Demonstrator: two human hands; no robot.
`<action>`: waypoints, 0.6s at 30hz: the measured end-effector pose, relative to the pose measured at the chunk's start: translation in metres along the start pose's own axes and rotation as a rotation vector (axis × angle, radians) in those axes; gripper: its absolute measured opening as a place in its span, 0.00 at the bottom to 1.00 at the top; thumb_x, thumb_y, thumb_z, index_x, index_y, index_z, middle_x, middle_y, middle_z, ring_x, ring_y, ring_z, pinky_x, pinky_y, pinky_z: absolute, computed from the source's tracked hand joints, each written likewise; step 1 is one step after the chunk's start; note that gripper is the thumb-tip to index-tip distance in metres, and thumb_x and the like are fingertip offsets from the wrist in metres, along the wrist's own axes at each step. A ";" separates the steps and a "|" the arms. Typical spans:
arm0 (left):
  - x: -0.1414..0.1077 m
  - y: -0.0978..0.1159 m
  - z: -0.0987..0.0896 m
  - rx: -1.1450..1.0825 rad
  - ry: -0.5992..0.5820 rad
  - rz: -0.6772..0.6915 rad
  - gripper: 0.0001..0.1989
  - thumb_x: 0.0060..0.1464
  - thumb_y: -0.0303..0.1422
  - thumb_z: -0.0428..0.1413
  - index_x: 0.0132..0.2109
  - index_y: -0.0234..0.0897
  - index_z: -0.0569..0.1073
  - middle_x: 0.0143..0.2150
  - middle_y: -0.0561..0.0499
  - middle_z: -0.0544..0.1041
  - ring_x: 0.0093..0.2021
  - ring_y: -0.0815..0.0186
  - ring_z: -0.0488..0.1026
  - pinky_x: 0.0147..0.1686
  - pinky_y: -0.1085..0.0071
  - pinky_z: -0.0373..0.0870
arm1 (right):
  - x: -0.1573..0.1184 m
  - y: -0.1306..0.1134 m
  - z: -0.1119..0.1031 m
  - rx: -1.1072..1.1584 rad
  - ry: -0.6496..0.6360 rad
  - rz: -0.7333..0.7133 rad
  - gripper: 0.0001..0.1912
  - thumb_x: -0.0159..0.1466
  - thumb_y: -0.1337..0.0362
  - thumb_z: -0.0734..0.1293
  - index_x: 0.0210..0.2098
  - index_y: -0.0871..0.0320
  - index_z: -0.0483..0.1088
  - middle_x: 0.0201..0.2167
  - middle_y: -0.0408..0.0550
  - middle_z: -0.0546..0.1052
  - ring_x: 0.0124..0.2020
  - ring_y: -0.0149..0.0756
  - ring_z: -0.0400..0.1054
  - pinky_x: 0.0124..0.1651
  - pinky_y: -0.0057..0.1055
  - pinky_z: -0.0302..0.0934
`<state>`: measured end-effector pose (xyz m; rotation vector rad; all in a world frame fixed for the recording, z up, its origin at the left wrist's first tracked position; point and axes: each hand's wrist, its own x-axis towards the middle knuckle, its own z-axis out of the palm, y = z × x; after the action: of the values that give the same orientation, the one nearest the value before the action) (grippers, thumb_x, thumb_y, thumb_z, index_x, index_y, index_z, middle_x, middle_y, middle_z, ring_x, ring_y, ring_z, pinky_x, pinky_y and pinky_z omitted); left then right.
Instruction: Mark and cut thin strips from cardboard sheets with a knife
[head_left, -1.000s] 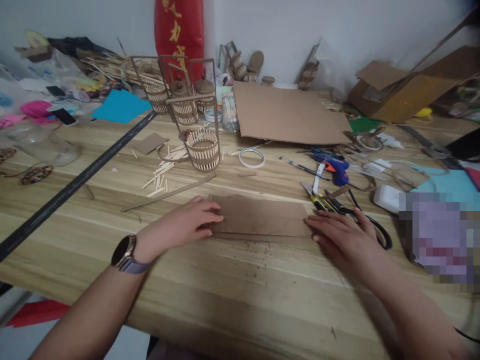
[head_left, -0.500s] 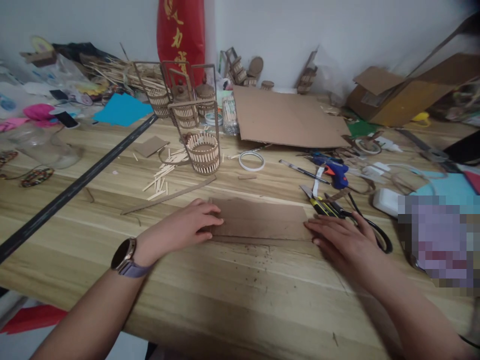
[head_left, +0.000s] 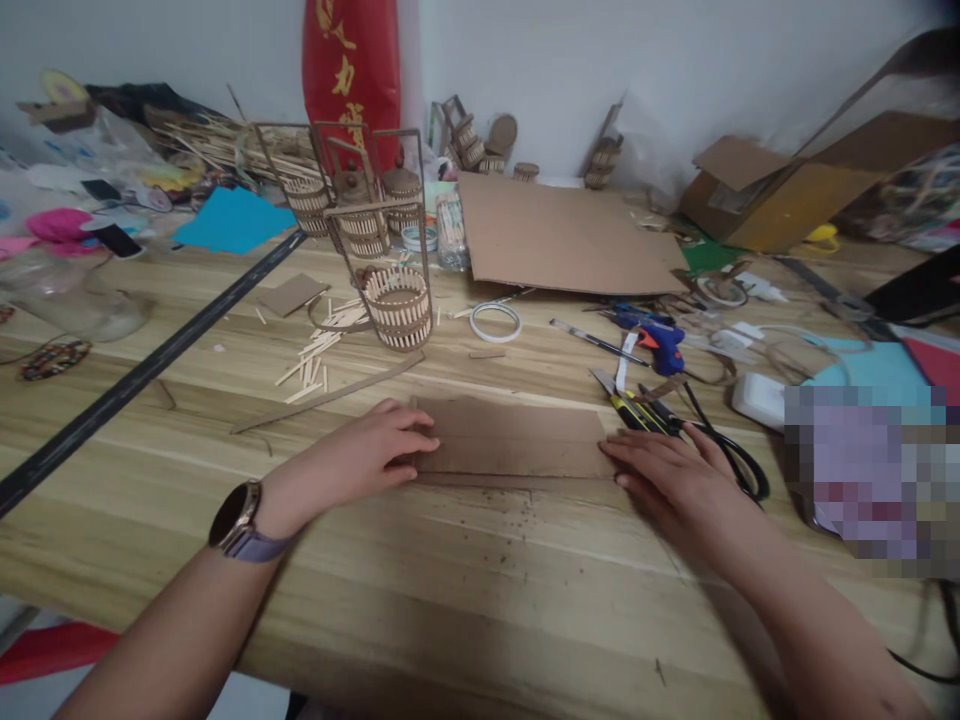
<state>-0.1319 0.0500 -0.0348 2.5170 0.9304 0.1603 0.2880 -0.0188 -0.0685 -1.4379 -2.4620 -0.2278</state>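
A strip of brown cardboard (head_left: 517, 440) lies on the wooden table in front of me, with a crease or layered edge running along its length. My left hand (head_left: 375, 445) holds its left end, the fingers on top and the thumb by the near corner. At the opposite end my right hand (head_left: 675, 470) grips the cardboard with fingertips laid over the edge. Just beyond the right hand are a yellow-and-black utility knife (head_left: 630, 410) and the black handles of what look like scissors (head_left: 739, 462). Dark crumbs (head_left: 499, 525) are scattered on the near side of the strip.
A small slatted basket with a tall handle (head_left: 399, 308) stands behind, near loose wooden sticks (head_left: 311, 360). A tape ring (head_left: 495, 322), a blue glue gun (head_left: 661, 348) and a large cardboard sheet (head_left: 562, 235) lie farther back. A long black strip (head_left: 157, 355) crosses the left side.
The whole view has shifted slightly, so everything sits a little farther left. Both hands keep their places at the ends of the cardboard.
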 end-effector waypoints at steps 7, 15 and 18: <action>-0.001 0.003 -0.002 0.047 -0.010 0.003 0.18 0.61 0.25 0.61 0.57 0.41 0.79 0.64 0.44 0.74 0.62 0.53 0.68 0.60 0.56 0.69 | 0.000 -0.001 0.001 -0.010 0.021 0.005 0.18 0.73 0.59 0.58 0.52 0.50 0.77 0.48 0.50 0.84 0.51 0.48 0.78 0.62 0.58 0.58; 0.013 0.028 -0.001 0.251 -0.003 0.061 0.12 0.68 0.26 0.53 0.49 0.37 0.82 0.59 0.42 0.75 0.53 0.54 0.68 0.54 0.57 0.70 | 0.000 -0.001 0.004 -0.015 0.064 -0.020 0.17 0.73 0.60 0.58 0.50 0.51 0.77 0.47 0.50 0.85 0.49 0.47 0.79 0.61 0.56 0.58; 0.027 0.039 0.005 0.338 -0.023 0.106 0.12 0.67 0.23 0.52 0.43 0.33 0.81 0.59 0.40 0.75 0.53 0.54 0.69 0.53 0.59 0.70 | 0.000 0.000 0.006 0.000 0.049 -0.030 0.17 0.72 0.61 0.58 0.51 0.50 0.77 0.48 0.50 0.84 0.49 0.46 0.79 0.62 0.55 0.58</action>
<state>-0.0867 0.0397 -0.0229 2.8739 0.8771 0.0061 0.2870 -0.0170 -0.0739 -1.3795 -2.4452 -0.2662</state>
